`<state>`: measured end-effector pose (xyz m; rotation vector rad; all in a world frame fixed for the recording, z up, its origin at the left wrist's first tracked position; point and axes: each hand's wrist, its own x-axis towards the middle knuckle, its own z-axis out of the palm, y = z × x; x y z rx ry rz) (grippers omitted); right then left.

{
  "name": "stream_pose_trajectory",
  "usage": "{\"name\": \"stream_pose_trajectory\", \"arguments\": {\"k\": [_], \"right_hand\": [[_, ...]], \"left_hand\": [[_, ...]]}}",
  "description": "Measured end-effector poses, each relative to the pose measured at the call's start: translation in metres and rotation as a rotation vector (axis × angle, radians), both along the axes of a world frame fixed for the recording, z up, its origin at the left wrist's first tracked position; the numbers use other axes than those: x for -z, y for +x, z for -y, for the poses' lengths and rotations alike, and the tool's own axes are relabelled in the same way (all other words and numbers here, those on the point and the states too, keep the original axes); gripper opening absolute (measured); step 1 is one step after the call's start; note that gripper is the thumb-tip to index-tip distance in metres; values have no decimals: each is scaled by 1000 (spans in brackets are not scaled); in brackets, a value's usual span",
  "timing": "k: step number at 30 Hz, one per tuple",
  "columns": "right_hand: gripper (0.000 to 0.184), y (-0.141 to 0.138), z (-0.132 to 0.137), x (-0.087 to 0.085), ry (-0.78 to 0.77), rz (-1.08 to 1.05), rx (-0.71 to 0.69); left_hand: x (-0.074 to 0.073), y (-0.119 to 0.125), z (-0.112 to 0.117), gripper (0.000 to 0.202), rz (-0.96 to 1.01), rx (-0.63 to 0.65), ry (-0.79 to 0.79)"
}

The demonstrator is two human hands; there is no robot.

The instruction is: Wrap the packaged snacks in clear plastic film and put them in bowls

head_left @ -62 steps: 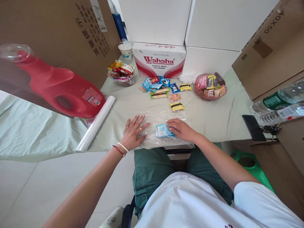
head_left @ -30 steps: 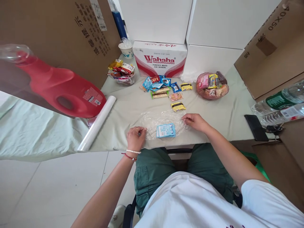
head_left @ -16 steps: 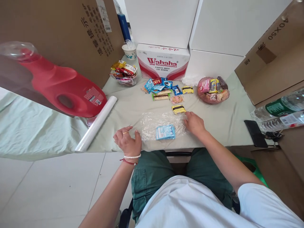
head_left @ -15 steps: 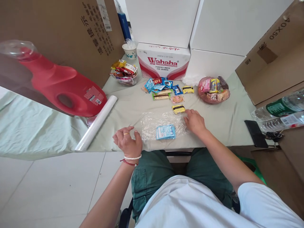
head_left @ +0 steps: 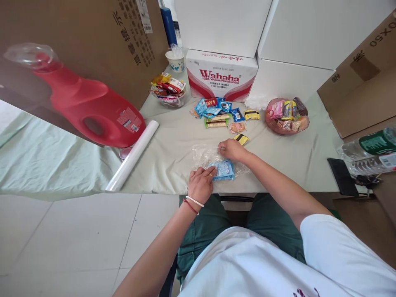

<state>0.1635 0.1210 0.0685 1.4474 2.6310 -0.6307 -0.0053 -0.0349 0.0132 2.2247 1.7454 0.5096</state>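
Observation:
A light-blue snack packet (head_left: 223,170) lies on a crumpled sheet of clear plastic wrap (head_left: 204,156) near the table's front edge. My left hand (head_left: 201,183) rests at the packet's left end, fingers curled and pinching the wrap there. My right hand (head_left: 232,149) is just behind the packet, fingers closed on the far edge of the wrap. Both hands sit close together around the packet.
A roll of plastic wrap (head_left: 133,154) lies left. A red detergent jug (head_left: 83,105) looms at left. Several snack packets (head_left: 221,114), a pink bowl (head_left: 286,123), a clear bowl (head_left: 168,93), a Wahaha box (head_left: 221,76), a phone (head_left: 342,181) and bottles (head_left: 368,152) stand around.
My left hand moved right from the table's edge to the packet. My right hand moved left from the wrap's right side to behind the packet, folding the wrap inward.

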Motion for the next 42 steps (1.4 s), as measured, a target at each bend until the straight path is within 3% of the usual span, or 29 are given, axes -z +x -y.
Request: {"name": "stream_pose_trajectory", "arguments": {"k": [4, 6, 9, 12, 15, 17, 21, 25, 29, 32, 35, 36, 38, 40, 42], "right_hand": [[36, 14, 42, -14, 70, -37, -247], [39, 21, 66, -14, 108, 61, -355], [47, 30, 91, -7, 129, 172, -407], [56, 32, 101, 1, 165, 195, -410], [59, 30, 104, 7, 196, 185, -393], [57, 29, 105, 9, 206, 176, -373], [51, 27, 107, 10, 211, 143, -349], [47, 27, 111, 15, 196, 79, -330], [38, 36, 125, 27, 174, -23, -261], [35, 56, 136, 36, 163, -191, -234], [28, 80, 142, 43, 82, -431, -258], [24, 86, 142, 45, 59, -501, -218], [26, 95, 141, 49, 101, -563, 9], [31, 99, 138, 52, 227, -483, 315], [40, 101, 134, 53, 301, -343, 490]], "left_hand": [[8, 2, 6, 49, 1, -16, 24], [14, 0, 7, 44, 30, -33, 40], [22, -11, 4, 34, 176, -86, 83], [30, -28, -2, 32, 343, -381, 213], [35, -39, -9, 34, 292, -749, 350], [35, -39, -13, 34, 199, -801, 356], [25, -22, -14, 25, 148, -699, 253], [0, 15, -13, 15, 395, -635, 118], [-20, 58, -7, 23, 550, -434, -16], [-21, 79, 5, 39, 449, -264, -1], [-12, 88, 20, 41, 233, -143, 79], [-9, 89, 24, 41, 172, -122, 97], [-1, 89, 30, 43, 90, -88, 115], [5, 88, 32, 47, 36, -56, 116], [10, 87, 32, 50, -11, -29, 116]]}}
